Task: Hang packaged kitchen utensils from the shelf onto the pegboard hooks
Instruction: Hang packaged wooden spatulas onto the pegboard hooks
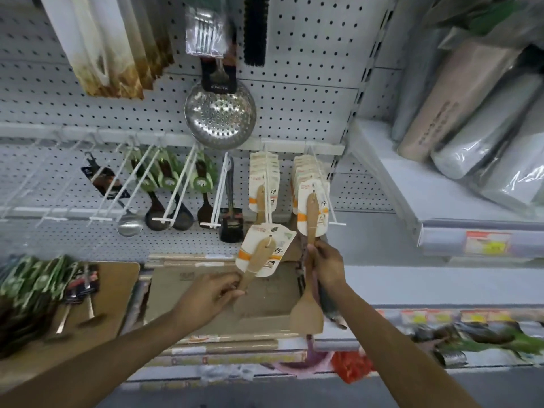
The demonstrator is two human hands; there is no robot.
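Both forearms reached up from the bottom edge toward the pegboard (309, 83). On the left, the left hand (206, 295) had its fingers curled round the handle of a wooden spatula (259, 257) — carded in a white and orange sleeve — holding it tilted, just below the front tip of a white hook (269, 184) that already carried a stack of the same packs. Whether the card touched the hook could not be told. On the right, the right hand (325, 265) gripped the handle of a second wooden spatula (307, 307), its fingers wrapped round the shaft; the blade hung down past the hand, while its card sat at the front of the neighbouring stack (310, 184) on the next hook. Below the hands lay flat cardboard-coloured boards on the shelf (382, 278). Further left along the rail hung green-carded dark ladles (164, 195) and a steel spoon (129, 225) — above them a perforated steel skimmer (220, 116).
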